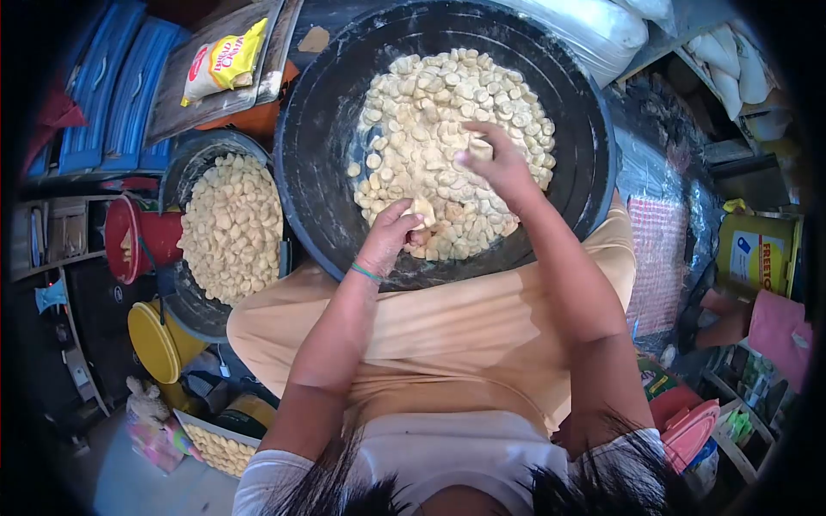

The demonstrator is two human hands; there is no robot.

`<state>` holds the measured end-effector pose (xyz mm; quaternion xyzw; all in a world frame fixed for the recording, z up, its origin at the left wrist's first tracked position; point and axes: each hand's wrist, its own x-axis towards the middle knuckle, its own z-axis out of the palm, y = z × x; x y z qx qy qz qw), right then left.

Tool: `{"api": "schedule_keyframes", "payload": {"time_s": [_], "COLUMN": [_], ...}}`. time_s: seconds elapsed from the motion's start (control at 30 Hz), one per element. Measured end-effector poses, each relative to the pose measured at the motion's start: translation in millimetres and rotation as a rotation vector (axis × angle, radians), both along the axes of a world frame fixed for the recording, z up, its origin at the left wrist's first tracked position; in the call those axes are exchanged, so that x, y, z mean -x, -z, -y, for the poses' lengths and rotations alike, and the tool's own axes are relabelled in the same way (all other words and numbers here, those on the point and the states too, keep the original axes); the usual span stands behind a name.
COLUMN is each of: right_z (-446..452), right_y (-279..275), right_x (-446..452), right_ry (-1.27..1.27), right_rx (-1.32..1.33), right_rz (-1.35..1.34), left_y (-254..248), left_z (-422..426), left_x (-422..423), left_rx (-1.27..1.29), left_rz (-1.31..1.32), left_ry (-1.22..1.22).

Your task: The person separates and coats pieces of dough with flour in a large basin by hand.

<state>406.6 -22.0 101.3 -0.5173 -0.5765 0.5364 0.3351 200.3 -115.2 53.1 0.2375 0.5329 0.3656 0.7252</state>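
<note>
A wide black basin [303,163] in front of my lap holds a heap of small round, flour-dusted dough pieces [430,120]. At the basin's near side, my left hand [394,230] has its fingers closed around a pale dough piece [422,210]. A green band circles that wrist. My right hand [499,163] hovers over the heap, thumb and fingers spread apart in a curve. A dough piece shows in the gap between them, seemingly not gripped. To the left, a dark tub [179,163] is filled with rounder, plumper dough lumps [231,228].
A yellow-and-white packet [225,64] lies on a board at upper left. A red bucket [126,238] and a yellow pail [155,342] stand left. White sacks [594,34] sit behind the basin. Another person's leg [723,322] shows at right, near a yellow-green container [748,249].
</note>
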Motion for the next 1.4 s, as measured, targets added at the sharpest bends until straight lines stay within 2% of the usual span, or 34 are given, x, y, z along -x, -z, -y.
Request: {"api": "schedule_keyframes", "payload": {"time_s": [0.07, 0.17, 0.2, 0.3, 0.33, 0.37, 0.4, 0.43, 0.47, 0.53, 0.57, 0.6, 0.63, 0.67, 0.7, 0.77, 0.8, 0.87, 0.9, 0.93, 1.03, 1.1, 1.13, 1.17, 1.2, 1.23, 1.33, 1.37, 1.4], "right_z": [9.1, 25.8, 28.1, 14.4, 7.9, 1.5, -4.2, -9.0, -14.0, -20.8, -25.3, -32.6, -41.2, -44.5, -43.5, -29.5, -21.1, 2.3, 18.3, 36.0, 61.3, 37.4, 5.8, 5.9, 0.4, -7.3, -19.1, -19.4, -9.8], "right_y": [-1.1, 7.3, 13.5, 31.3, 35.0, 49.3, 64.6, 80.0, 95.1, 125.4, 141.2, 159.7, 174.8, 189.9, 195.0, 212.9, 221.5, 235.1, 242.9, 247.8, 240.1, 215.1, 194.8, 218.6, 223.7, 227.2, 221.8, 224.2, 234.6], "right_x": [6.3, 34.0, 37.0, 31.5, 28.4, 25.0, 16.1, 3.2, -8.3, -25.6, -32.1, -37.5, -40.3, -43.6, -36.6, 1.5, 25.2, 72.0, 89.2, 96.5, 70.5, 38.1, 25.3, -3.4, -21.0, -32.8, -25.2, -15.1, -6.0], "right_ry": [-0.330, -0.619, -0.720, -0.461, -0.350, -0.239, -0.253, -0.269, -0.284, -0.163, -0.103, -0.056, -0.009, 0.040, 0.094, 0.110, 0.121, 0.179, 0.122, 0.062, -0.292, -0.469, -0.507, -0.154, 0.005, 0.178, 0.160, 0.135, 0.098], "right_rx": [-0.482, -0.296, -0.258, 0.175, 0.341, 0.232, 0.238, 0.244, 0.250, 0.241, 0.233, 0.202, 0.168, 0.134, 0.106, 0.011, -0.041, 0.012, 0.017, 0.025, -0.189, -0.264, 0.063, -0.081, -0.222, -0.351, -0.180, -0.052, -0.123], "right_rz": [0.433, 0.128, 0.039, -0.031, -0.053, 0.032, 0.036, 0.040, 0.044, 0.214, 0.298, 0.450, 0.602, 0.752, 0.875, 1.141, 1.274, 1.271, 1.252, 1.233, 0.865, 0.998, 1.087, 1.040, 1.167, 1.030, 0.987, 1.072, 1.122], "left_y": [3.0, -0.5, -2.7, -1.2, 9.8, 26.5, 38.1, 36.0, 41.8, 49.4, 50.1, 55.2, 37.1, 26.2, 36.8, 24.6, 29.5, 41.2, 40.1, 37.5, 30.2, 32.4, 31.1, 28.4, 27.3, 28.1, 30.9, 30.8, 30.5], "left_z": [1.5, 0.0, -2.1, -13.5, -15.5, -15.5, -16.5, -20.1, -21.1, -23.8, -27.5, -31.2, -38.4, -43.2, -46.3, -63.2, -67.1, -72.1, -76.5, -76.9, -80.2, -79.5, -80.0, -80.8, -81.2, -81.1, -82.2, -84.5, -85.2], "left_x": [0.8, 2.8, 6.5, 29.0, 34.2, 38.5, 42.8, 47.9, 53.2, 63.9, 72.2, 84.1, 90.6, 102.1, 121.4, 136.3, 144.6, 153.1, 148.2, 146.8, 146.5, 148.7, 148.9, 148.7, 149.0, 149.7, 150.6, 152.4, 155.2], "left_rx": [0.002, 0.007, -0.003, 0.042, -0.118, -0.278, -0.438, -0.329, -0.403, -0.553, -0.536, -0.540, -0.418, -0.410, -0.513, -0.314, -0.285, -0.224, -0.179, -0.160, -0.131, -0.126, -0.121, -0.112, -0.101, -0.112, -0.127, -0.120, -0.113], "left_rz": [-0.005, 0.149, 0.083, -0.181, -0.336, -0.491, -0.645, -0.694, -0.762, -0.900, -0.948, -1.125, -1.315, -1.426, -1.645, -1.832, -1.829, -1.819, -1.866, -1.830, -1.774, -1.796, -1.769, -1.740, -1.710, -1.713, -1.714, -1.712, -1.711], "left_ry": [0.007, 0.001, 0.039, 0.131, 0.184, 0.235, 0.285, 0.353, 0.348, 0.339, 0.316, 0.297, 0.310, 0.260, 0.195, 0.151, 0.150, 0.152, 0.145, 0.147, 0.134, 0.142, 0.140, 0.137, 0.130, 0.122, 0.115, 0.118, 0.126]}}
